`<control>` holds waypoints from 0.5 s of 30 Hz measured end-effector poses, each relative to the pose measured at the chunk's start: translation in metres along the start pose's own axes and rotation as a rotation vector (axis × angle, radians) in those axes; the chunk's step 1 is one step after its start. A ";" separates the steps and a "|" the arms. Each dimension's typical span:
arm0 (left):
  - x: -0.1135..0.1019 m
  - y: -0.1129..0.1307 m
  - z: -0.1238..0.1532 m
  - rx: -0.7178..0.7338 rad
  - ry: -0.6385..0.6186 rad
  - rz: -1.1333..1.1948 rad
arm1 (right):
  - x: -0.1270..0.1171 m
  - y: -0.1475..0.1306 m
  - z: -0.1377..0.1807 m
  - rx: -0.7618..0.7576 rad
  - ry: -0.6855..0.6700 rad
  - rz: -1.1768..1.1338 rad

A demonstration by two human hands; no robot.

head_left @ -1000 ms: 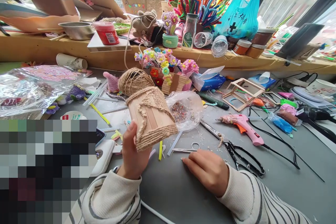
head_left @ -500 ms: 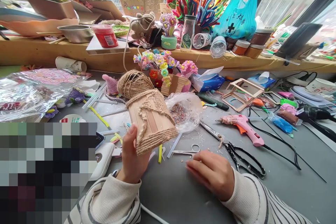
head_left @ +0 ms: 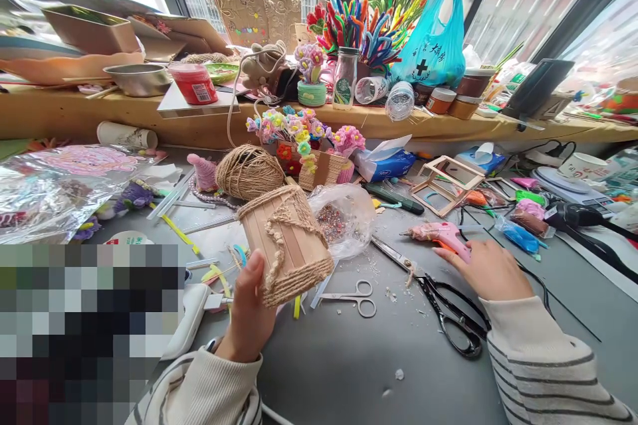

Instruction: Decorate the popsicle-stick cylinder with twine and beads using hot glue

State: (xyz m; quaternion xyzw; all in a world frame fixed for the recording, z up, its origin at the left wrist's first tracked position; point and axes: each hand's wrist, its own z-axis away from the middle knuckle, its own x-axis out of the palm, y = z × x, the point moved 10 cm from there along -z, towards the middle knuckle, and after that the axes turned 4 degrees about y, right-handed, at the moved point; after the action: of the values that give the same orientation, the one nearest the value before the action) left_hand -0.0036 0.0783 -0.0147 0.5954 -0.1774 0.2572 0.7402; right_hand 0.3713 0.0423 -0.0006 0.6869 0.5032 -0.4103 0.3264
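Note:
My left hand (head_left: 252, 309) is closed round the lower left corner of a craft-stick box (head_left: 294, 246). Jute cord is wound along its top and bottom edges, and a braided piece runs down its front. It is held tilted above the table. At the right, my right hand (head_left: 491, 269) lies over the handle of a pink hot glue gun (head_left: 433, 232), thumb along its near side and the other fingers partly hidden. The gun rests on the table, nozzle pointing left. Behind the box sit a ball of jute twine (head_left: 249, 172) and a plastic bag of beads (head_left: 343, 216).
Large black-handled scissors (head_left: 443, 305) lie just left of my right hand, small scissors (head_left: 356, 297) nearer the middle. A wooden frame (head_left: 446, 184) stands behind the glue gun, whose cord (head_left: 545, 295) trails right. Jars and pipe cleaners crowd the ledge (head_left: 199, 126).
My right hand has moved right and away from me, from beside the small scissors to the glue gun's handle. My left hand still holds the box. The view has shifted slightly.

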 end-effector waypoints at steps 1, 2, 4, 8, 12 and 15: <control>0.001 0.000 0.000 -0.002 -0.005 -0.009 | 0.007 -0.001 -0.001 0.012 -0.036 -0.011; 0.001 0.000 0.000 -0.001 -0.008 -0.019 | 0.012 -0.002 -0.001 0.032 -0.064 -0.016; 0.002 0.000 0.001 -0.002 -0.017 -0.036 | 0.016 -0.005 -0.004 0.091 -0.123 -0.022; 0.006 -0.003 0.002 -0.010 -0.053 -0.070 | 0.003 -0.011 -0.006 0.205 -0.172 -0.076; 0.012 -0.002 0.004 0.030 -0.120 -0.104 | -0.037 -0.023 -0.009 0.263 -0.093 -0.156; 0.013 -0.005 0.007 0.039 -0.166 -0.127 | -0.089 -0.050 -0.018 0.158 0.140 -0.310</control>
State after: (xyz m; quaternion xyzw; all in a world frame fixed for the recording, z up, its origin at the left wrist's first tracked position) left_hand 0.0103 0.0728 -0.0091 0.6389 -0.1952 0.1629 0.7261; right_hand 0.3135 0.0339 0.0848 0.6517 0.5907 -0.4450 0.1684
